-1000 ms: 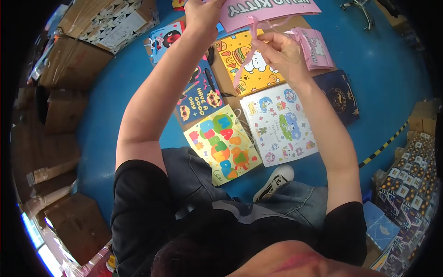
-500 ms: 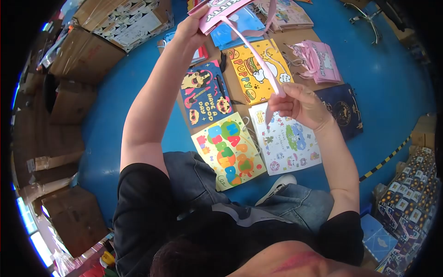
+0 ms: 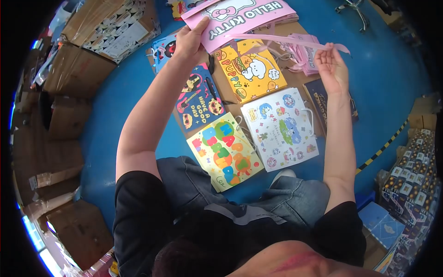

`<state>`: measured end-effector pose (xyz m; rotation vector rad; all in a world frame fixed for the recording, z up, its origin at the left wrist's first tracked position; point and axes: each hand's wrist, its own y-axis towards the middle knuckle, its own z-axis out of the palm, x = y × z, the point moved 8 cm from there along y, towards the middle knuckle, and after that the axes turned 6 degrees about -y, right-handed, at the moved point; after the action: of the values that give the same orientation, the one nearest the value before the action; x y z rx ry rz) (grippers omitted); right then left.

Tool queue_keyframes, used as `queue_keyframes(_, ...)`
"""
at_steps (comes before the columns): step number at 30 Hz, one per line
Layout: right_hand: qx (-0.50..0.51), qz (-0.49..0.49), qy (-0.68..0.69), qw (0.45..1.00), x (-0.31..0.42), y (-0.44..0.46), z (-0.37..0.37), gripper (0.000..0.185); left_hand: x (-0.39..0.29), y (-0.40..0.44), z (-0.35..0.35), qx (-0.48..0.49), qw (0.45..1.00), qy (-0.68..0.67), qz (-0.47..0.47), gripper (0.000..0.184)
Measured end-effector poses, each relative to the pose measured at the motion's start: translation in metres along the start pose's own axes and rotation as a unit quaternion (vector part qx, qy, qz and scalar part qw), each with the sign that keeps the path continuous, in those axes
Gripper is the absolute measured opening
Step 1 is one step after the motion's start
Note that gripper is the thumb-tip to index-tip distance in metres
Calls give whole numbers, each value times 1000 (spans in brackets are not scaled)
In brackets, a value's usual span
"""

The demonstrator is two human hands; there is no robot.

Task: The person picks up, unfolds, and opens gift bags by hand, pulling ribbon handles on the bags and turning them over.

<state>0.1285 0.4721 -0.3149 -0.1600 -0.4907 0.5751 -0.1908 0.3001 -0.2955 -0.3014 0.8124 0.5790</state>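
Observation:
At the top centre my left hand [image 3: 190, 42] grips the lower left edge of a pink Hello Kitty bag [image 3: 249, 21]. A pink ribbon [image 3: 286, 39] stretches from the bag to the right, its far part pinched between the fingertips of my right hand [image 3: 331, 64]. Beneath the bag lies a yellow puppy bag [image 3: 253, 71]. Below are a white patterned bag [image 3: 281, 129], a pale yellow birthday bag [image 3: 224, 152] and a dark blue bag [image 3: 200, 99]. More pink bags [image 3: 302, 53] with ribbons lie just left of my right hand.
Cardboard boxes [image 3: 76, 69] are stacked on the left. A navy bag [image 3: 318, 99] lies partly behind my right forearm. Stacked patterned packages [image 3: 410, 175] and a light blue box [image 3: 380, 225] stand at the lower right. A chair base [image 3: 355, 14] is at the top right.
The pink bag has swung flatter, its front now facing up. My right hand has moved up and to the right, drawing the ribbon out sideways.

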Motion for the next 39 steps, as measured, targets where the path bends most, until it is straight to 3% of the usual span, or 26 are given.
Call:
queue_keyframes(2, 125, 16, 32, 992, 16, 2, 8, 10, 0, -2, 4, -9, 1000, 26, -4, 35)
queue_keyframes(7, 38, -63, 5, 997, 50, 7, -17, 9, -9, -17, 8, -52, 998, 36, -6, 35)
queue_keyframes(13, 61, -75, -40, 994, 51, 2, -18, 12, -4, 12, -35, -57, 994, 95, 6, 35)
queue_keyframes(19, 52, -99, -44, 993, 47, -3, -11, 11, -2, 10, -61, -126, 988, 84, -6, 32)
queue_keyframes(24, 236, 4, -17, 972, 28, -3, 6, 18, 12, 3, -63, -129, 989, 31, -69, 32)
queue_keyframes(27, 191, 45, 0, 981, 22, -5, 2, 21, 16, -2, -65, -142, 987, 2, -76, 32)
queue_keyframes(29, 151, 33, -22, 988, 24, 0, -5, 23, 21, -3, -58, -90, 992, 1, -92, 31)
queue_keyframes(33, 162, 34, -82, 983, 16, -7, 0, 24, 19, -3, -61, -76, 992, -21, -102, 25)
queue_keyframes(34, 125, 2, -116, 985, 18, -7, -1, 23, 17, 0, -70, -79, 991, -22, -102, 25)
queue_keyframes(36, 88, -30, -149, 984, 18, -10, 1, 22, 22, -3, -60, -5, 976, -50, -212, 21)
queue_keyframes(37, 104, -43, -193, 975, 17, -12, 5, 20, 24, -3, -76, -118, 978, -6, -170, 17)
queue_keyframes(39, 122, -54, -237, 962, 13, -16, 12, 18, 25, -8, -73, -126, 972, -24, -198, 20)
